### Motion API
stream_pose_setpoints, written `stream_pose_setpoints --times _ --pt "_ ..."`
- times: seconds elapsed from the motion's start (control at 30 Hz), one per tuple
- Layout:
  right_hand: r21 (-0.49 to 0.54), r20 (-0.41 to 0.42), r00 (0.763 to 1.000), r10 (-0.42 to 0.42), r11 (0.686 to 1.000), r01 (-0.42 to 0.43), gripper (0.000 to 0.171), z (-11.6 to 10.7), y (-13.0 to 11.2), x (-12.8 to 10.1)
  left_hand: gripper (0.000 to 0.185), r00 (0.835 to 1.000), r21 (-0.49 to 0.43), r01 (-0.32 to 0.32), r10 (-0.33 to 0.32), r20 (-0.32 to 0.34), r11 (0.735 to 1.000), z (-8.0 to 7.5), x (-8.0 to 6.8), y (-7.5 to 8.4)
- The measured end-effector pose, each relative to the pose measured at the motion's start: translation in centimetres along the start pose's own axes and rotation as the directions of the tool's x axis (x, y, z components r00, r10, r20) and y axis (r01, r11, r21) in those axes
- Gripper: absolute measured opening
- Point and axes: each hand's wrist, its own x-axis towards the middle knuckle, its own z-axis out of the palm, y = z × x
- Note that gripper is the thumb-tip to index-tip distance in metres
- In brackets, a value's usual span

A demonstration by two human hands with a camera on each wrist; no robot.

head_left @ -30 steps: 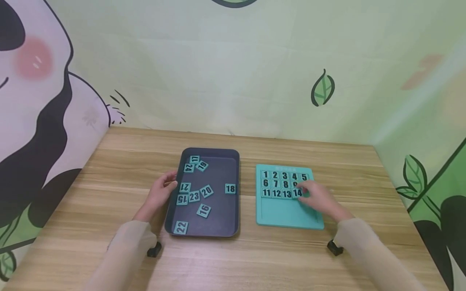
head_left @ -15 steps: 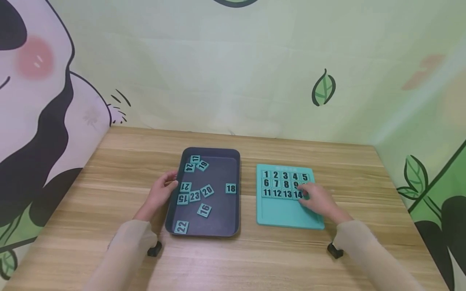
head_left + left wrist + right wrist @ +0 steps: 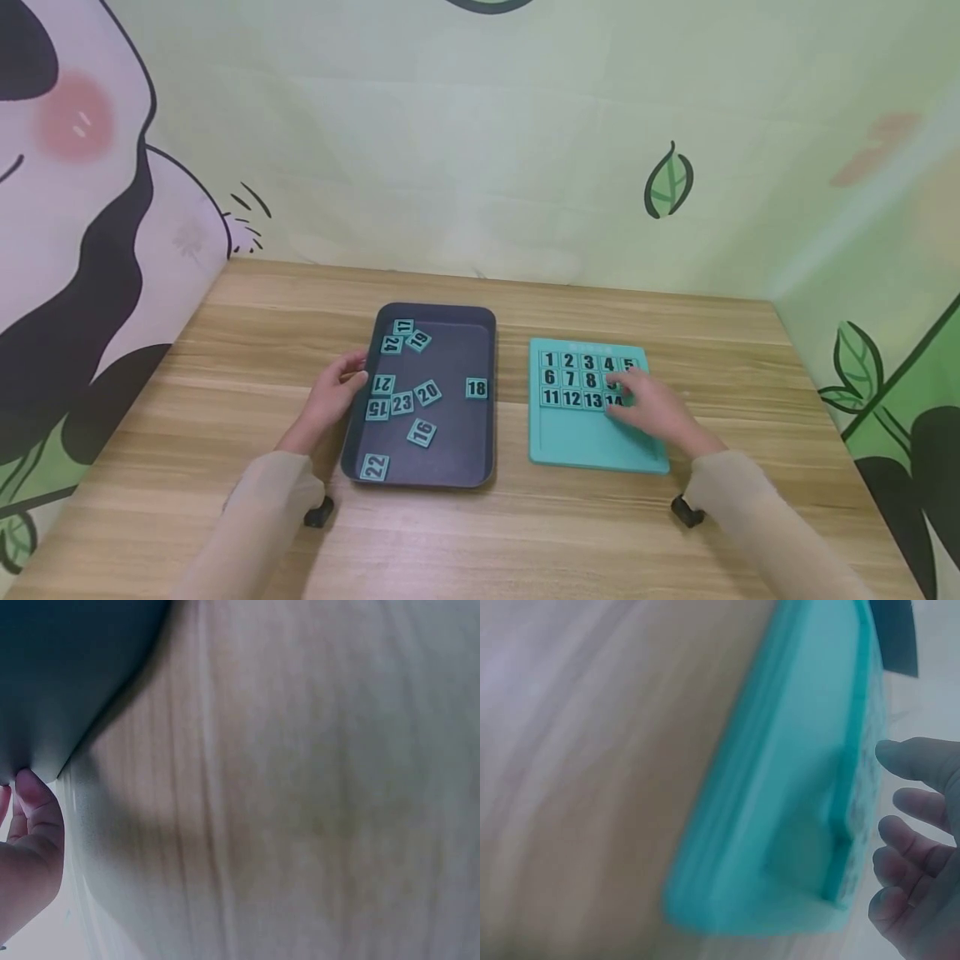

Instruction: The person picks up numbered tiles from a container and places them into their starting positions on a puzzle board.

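My right hand point(image 3: 651, 407) hovers over the right part of a turquoise number board point(image 3: 577, 437). Its fingers are spread, with nothing between them in the right wrist view. Rows of small number tiles fill the board's upper part, and the hand partly covers tile 14 point(image 3: 611, 401) and hides tile 10's place. My left hand point(image 3: 330, 400) is at the left side of a dark tray point(image 3: 457, 446), thumb and fingertips against its outer wall. In the left wrist view the thumb point(image 3: 34, 791) meets the tray's side. Loose tiles lie in the tray, among them 15 point(image 3: 378, 409) and 16 point(image 3: 422, 432).
Tile 18 point(image 3: 476, 388) lies by the tray's right wall, and tile 22 point(image 3: 374, 467) in its near left corner. Tray and board stand side by side on a wooden table point(image 3: 510, 533). A printed wall cloth point(image 3: 450, 167) rises behind the table's far edge.
My right hand has shifted slightly left over the board, its fingers now covering more of tiles 5, 9 and 14. The left hand stays at the tray.
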Motion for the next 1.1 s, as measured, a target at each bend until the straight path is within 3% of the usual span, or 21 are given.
stream_pose_setpoints --times 0.63,1.1 --pt "0.038 0.014 0.984 -0.179 0.983 0.178 0.039 -0.9 -7.1 3.5 0.04 1.0 -0.023 -0.004 0.004 -0.008 1.0 0.0 0.0 0.1" --pt "0.094 0.066 0.948 -0.312 0.948 0.305 0.038 -0.1 -12.5 5.5 0.041 1.0 -0.035 0.011 -0.011 -0.001 0.999 0.0 -0.2 0.5"
